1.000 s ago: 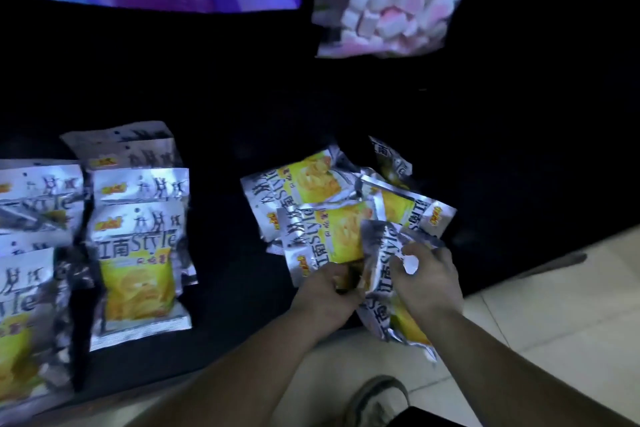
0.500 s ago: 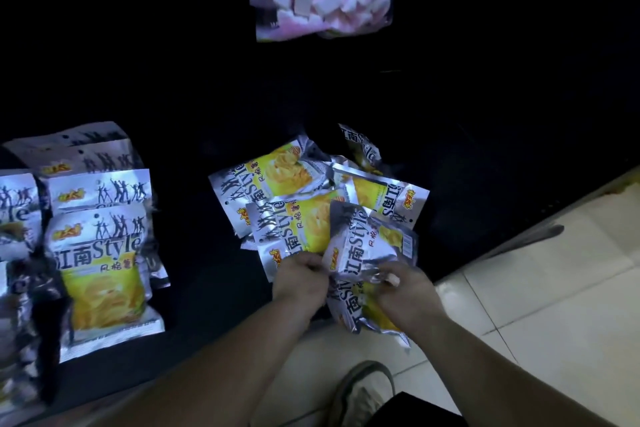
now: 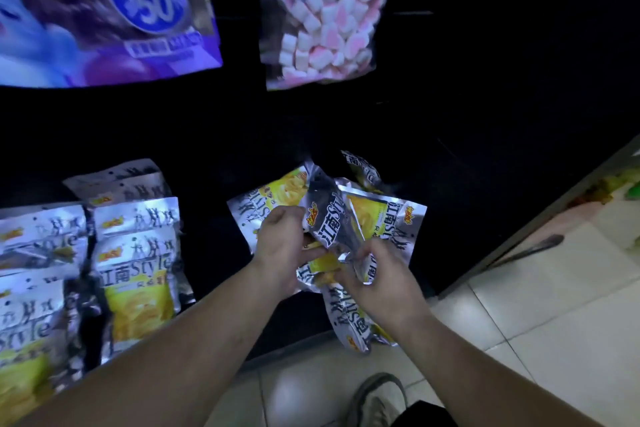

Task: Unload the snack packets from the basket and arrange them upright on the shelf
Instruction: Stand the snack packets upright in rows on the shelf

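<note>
Dark shelf (image 3: pixel 214 218): right hand (image 3: pixel 375 282) seemingly pinches "江南Style" packet (image 3: pixel 329 222).

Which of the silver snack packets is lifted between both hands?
The crumpled packet over the middle pile, its print running diagonally. The left hand and right hand grip it; the others rest in the pile or the left rows.

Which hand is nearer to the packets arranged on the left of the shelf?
Left. The left hand is right of the arranged packets, across a dark gap; the right hand is farther right. Both hold loose packets.
</note>
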A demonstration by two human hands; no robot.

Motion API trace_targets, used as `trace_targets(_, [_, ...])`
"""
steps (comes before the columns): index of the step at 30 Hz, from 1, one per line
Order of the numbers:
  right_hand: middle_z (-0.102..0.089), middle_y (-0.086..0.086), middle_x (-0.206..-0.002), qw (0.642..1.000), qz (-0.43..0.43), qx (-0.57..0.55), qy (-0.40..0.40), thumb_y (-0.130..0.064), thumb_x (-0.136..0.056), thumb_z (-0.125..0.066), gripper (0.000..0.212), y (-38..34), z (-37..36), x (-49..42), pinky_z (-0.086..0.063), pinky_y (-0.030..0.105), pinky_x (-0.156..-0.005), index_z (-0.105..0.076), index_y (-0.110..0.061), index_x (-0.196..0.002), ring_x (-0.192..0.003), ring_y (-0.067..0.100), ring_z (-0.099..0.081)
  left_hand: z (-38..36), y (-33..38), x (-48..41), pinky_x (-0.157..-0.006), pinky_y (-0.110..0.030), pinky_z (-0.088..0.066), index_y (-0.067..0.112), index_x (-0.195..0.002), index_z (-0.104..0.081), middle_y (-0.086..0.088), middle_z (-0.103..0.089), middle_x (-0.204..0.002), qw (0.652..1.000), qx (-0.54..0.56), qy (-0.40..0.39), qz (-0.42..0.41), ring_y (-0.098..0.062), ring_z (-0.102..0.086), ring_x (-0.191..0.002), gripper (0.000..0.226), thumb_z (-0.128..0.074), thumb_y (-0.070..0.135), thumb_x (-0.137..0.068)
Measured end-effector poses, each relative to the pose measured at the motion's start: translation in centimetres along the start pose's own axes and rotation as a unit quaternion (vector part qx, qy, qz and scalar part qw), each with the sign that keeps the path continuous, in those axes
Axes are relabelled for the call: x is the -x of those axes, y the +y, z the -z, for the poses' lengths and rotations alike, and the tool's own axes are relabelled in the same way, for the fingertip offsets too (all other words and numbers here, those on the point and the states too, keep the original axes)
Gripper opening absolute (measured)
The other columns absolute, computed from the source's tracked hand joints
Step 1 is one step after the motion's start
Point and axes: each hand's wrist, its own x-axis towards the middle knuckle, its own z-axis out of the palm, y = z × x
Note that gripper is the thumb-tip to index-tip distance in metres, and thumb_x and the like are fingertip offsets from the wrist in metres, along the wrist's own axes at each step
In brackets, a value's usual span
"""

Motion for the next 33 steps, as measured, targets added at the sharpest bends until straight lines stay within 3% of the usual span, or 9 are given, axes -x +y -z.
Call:
trace_targets(4, [-0.055, -0.013, -0.088, 0.993, 0.068, -0.087, -0.035, -0.048, -0.075, -0.08, 0.035, -5.9, -1.4, 0.8, -0.042, 0.021, -0.063, -0.051, -0.03, -0.084, -0.074, 0.003, -0.054, 2.7, 3.0, 3.7, -0.074, -0.054, -0.064, 0.008, -0.107, -0.061, -0.017, -0.075, -0.089, 0.997, -0.048, 0.007, -0.052, -0.035, -0.076, -0.073, 0.017, -0.053, 0.021, -0.099])
trace_targets(9, [-0.06, -0.02, -0.104, 0.987, 0.092, -0.11, -0.071, -0.051, -0.076, -0.081, 0.032, -10.7, -1.7, 2.9, -0.043, 0.014, -0.08, -0.059, -0.033, -0.091, -0.098, -0.013, -0.053, 9.2, 5.6, 8.3, -0.071, -0.05, -0.064, 0.01, -0.102, -0.06, -0.019, -0.075, -0.091, 0.99, -0.092, 0.042, -0.093, -0.037, -0.076, -0.079, 0.014, -0.054, 0.023, -0.103])
trace_targets(15, [-0.067, -0.003, -0.09, 0.963, 0.082, -0.196, -0.166, -0.035, -0.075, -0.085, 0.034, -14.4, -5.2, 7.0, -0.054, 0.036, -0.076, -0.055, -0.03, -0.088, -0.078, 0.016, -0.063, 13.9, 3.8, 13.5, -0.063, -0.041, -0.056, 0.009, -0.087, -0.055, -0.006, -0.063, -0.059, 0.998, -0.025, 0.025, -0.049, -0.024, -0.063, -0.058, 0.017, -0.056, 0.016, -0.103])
trace_targets(18, [-0.063, -0.008, -0.082, 0.96, 0.094, -0.214, -0.154, -0.018, -0.09, -0.073, 0.026, -14.3, -6.4, 7.1, -0.048, 0.027, -0.067, -0.05, -0.031, -0.087, -0.071, 0.007, -0.055, 14.8, 3.6, 13.8, -0.083, -0.049, -0.061, 0.007, -0.097, -0.064, -0.01, -0.075, -0.081, 0.999, -0.015, -0.015, -0.05, -0.03, -0.073, -0.083, 0.017, -0.057, 0.021, -0.103])
trace_targets(20, [-0.07, -0.003, -0.086, 0.956, 0.048, -0.256, -0.135, -0.014, -0.098, -0.064, 0.022, -14.9, -6.3, 6.4, -0.045, 0.019, -0.058, -0.052, -0.031, -0.091, -0.063, 0.007, -0.055, 16.0, 3.7, 13.2, -0.085, -0.046, -0.061, 0.012, -0.102, -0.07, -0.006, -0.077, -0.096, 0.993, -0.083, 0.013, -0.082, -0.024, -0.074, -0.093, 0.02, -0.057, 0.026, -0.104])
trace_targets(24, [-0.061, 0.004, -0.079, 0.951, -0.019, -0.285, -0.12, -0.018, -0.105, -0.053, 0.006, -15.4, -6.0, 4.4, -0.032, 0.021, -0.051, -0.052, -0.023, -0.1, -0.062, 0.016, -0.04, 20.0, 2.4, 12.1, -0.066, -0.031, -0.051, 0.023, -0.093, -0.068, -0.018, -0.071, -0.095, 0.968, -0.232, 0.042, -0.092, -0.023, -0.06, -0.072, 0.012, -0.07, 0.011, -0.09])
trace_targets(28, [-0.07, 0.006, -0.102, 0.938, -0.079, -0.318, -0.114, -0.02, -0.102, -0.058, 0.018, -16.1, -8.1, 2.8, -0.044, 0.034, -0.07, -0.055, -0.034, -0.092, -0.076, 0.023, -0.054, 22.4, 0.9, 10.8, -0.073, -0.037, -0.052, 0.017, -0.091, -0.06, -0.014, -0.067, -0.099, 0.98, -0.195, 0.015, -0.049, -0.025, -0.061, -0.082, 0.022, -0.071, -0.001, -0.087])
trace_targets(30, [-0.068, 0.012, -0.098, 0.933, -0.089, -0.332, -0.111, -0.02, -0.101, -0.061, 0.024, -16.5, -9.9, 2.6, -0.045, 0.039, -0.067, -0.054, -0.037, -0.085, -0.073, 0.024, -0.054, 23.0, 0.3, 10.2, -0.065, -0.031, -0.05, 0.016, -0.088, -0.062, -0.011, -0.065, -0.098, 0.984, -0.166, 0.015, -0.057, -0.021, -0.061, -0.076, 0.023, -0.071, -0.005, -0.087])
trace_targets(33, [-0.06, 0.008, -0.093, 0.937, -0.078, -0.329, -0.089, -0.021, -0.097, -0.068, 0.028, -17.3, -12.3, 2.9, -0.049, 0.039, -0.067, -0.045, -0.038, -0.101, -0.072, 0.024, -0.055, 23.7, -0.1, 10.0, -0.054, -0.018, -0.049, 0.01, -0.096, -0.069, -0.007, -0.068, -0.098, 0.978, -0.182, 0.066, -0.078, -0.011, -0.061, -0.062, 0.017, -0.072, -0.004, -0.088])
